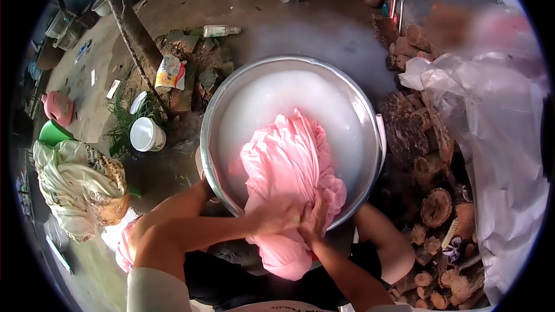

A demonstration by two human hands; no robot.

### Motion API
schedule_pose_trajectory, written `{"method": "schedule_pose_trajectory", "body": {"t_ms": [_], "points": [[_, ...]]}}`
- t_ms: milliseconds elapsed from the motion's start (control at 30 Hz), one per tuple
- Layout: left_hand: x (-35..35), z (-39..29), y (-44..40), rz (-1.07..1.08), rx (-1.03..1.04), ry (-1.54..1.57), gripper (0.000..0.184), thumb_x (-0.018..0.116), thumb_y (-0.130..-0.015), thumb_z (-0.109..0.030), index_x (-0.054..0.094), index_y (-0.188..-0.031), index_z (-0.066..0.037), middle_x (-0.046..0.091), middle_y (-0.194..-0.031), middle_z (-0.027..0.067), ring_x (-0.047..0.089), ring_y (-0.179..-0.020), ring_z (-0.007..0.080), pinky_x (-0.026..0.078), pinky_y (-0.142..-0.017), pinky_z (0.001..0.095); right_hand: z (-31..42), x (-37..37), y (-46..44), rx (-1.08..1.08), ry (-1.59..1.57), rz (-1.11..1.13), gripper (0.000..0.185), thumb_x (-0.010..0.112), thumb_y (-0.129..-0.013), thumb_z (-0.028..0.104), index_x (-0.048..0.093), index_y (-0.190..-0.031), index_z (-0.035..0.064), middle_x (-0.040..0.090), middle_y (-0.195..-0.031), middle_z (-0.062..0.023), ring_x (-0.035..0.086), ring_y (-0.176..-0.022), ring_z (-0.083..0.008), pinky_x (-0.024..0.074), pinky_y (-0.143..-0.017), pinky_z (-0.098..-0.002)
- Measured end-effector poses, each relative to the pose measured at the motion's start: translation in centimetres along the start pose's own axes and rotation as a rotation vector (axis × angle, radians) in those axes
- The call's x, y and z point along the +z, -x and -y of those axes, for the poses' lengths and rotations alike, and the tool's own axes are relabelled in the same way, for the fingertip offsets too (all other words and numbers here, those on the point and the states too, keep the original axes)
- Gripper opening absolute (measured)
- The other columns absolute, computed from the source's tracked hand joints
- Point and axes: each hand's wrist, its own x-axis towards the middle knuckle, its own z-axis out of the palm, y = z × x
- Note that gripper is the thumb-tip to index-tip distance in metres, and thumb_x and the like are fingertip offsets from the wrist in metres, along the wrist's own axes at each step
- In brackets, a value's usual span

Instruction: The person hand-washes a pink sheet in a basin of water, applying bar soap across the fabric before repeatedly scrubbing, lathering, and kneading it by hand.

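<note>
A bunched, wet pink cloth (pixel 286 156) hangs over the near rim of a large metal basin (pixel 365 112). Its far part lies in cloudy, soapy water (pixel 289 89), and its near end bulges over my lap. My left hand (pixel 280 215) presses on the cloth near the rim; motion smears its fingers. Right beside it, my right hand (pixel 315 216) grips a fold of the same cloth. A small pale-green spot shows between the hands, too blurred to name. Folds hide what kind of garment the cloth is.
Cut logs (pixel 436 208) are stacked on the right, partly under a plastic sheet (pixel 503 138). On the left are a white tub (pixel 147 134), a heap of light laundry (pixel 81 182) and a pink jug (pixel 56 108). A bottle (pixel 221 30) lies beyond the basin.
</note>
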Motion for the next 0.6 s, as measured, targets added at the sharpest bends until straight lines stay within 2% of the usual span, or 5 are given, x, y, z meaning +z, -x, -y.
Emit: {"method": "schedule_pose_trajectory", "body": {"t_ms": [33, 200, 533, 567, 600], "points": [[0.0, 1.6, -0.6, -0.029, 0.045, -0.132, 0.044, 0.049, -0.091, -0.033, 0.05, -0.122, -0.002, 0.051, -0.116, 0.0167, 0.05, -0.104, 0.0308, 0.043, -0.087, 0.0461, 0.0, 0.3, -0.1, 0.023, -0.022, -0.023, 0.039, 0.048, -0.091, 0.013, 0.047, -0.125, -0.0047, 0.049, -0.127, -0.0259, 0.044, -0.121, -0.0405, 0.0326, -0.104, -0.0431], [6.7, 12.9, -5.5, -0.154, -1.006, 0.017, 0.039, 0.05, -0.089, -0.035, 0.05, -0.119, -0.01, 0.058, -0.104, 0.0161, 0.055, -0.1, 0.0338, 0.045, -0.083, 0.0469, -0.1, -0.1, -0.6, -0.021, 0.027, -0.043, 0.035, 0.046, -0.091, 0.009, 0.049, -0.124, -0.0035, 0.052, -0.124, -0.0247, 0.047, -0.116, -0.0402, 0.0339, -0.103, -0.0425], [3.2, 2.3, -3.2, -0.297, -0.024, 0.157, 0.019, 0.054, -0.083, -0.015, 0.057, -0.1, -0.006, 0.055, -0.101, 0.0119, 0.053, -0.09, 0.0331, 0.045, -0.074, 0.0468, 0.4, 0.4, -1.7, 0.218, -0.245, -0.191, 0.026, 0.043, -0.096, 0.01, 0.053, -0.119, 0.002, 0.06, -0.11, -0.018, 0.056, -0.104, -0.0304, 0.042, -0.092, -0.0349], [4.2, 5.3, -5.5, 0.173, -0.237, 0.035, 0.024, 0.055, -0.085, -0.02, 0.055, -0.104, -0.005, 0.055, -0.102, 0.0122, 0.053, -0.093, 0.0327, 0.045, -0.074, 0.0454, 0.3, -0.1, -1.7, 0.235, -0.236, -0.192, 0.025, 0.042, -0.097, 0.01, 0.053, -0.118, 0.0027, 0.062, -0.107, -0.0164, 0.058, -0.101, -0.028, 0.0432, -0.09, -0.0337], [3.8, 7.3, -7.4, -0.226, -0.511, 0.201, 0.027, 0.057, -0.086, -0.024, 0.055, -0.105, -0.006, 0.056, -0.103, 0.013, 0.053, -0.097, 0.0318, 0.045, -0.077, 0.0433, 0.2, -0.6, -1.7, 0.249, -0.226, -0.19, 0.023, 0.042, -0.098, 0.01, 0.053, -0.117, 0.0033, 0.063, -0.105, -0.0147, 0.06, -0.097, -0.0256, 0.0444, -0.088, -0.0325]]}}
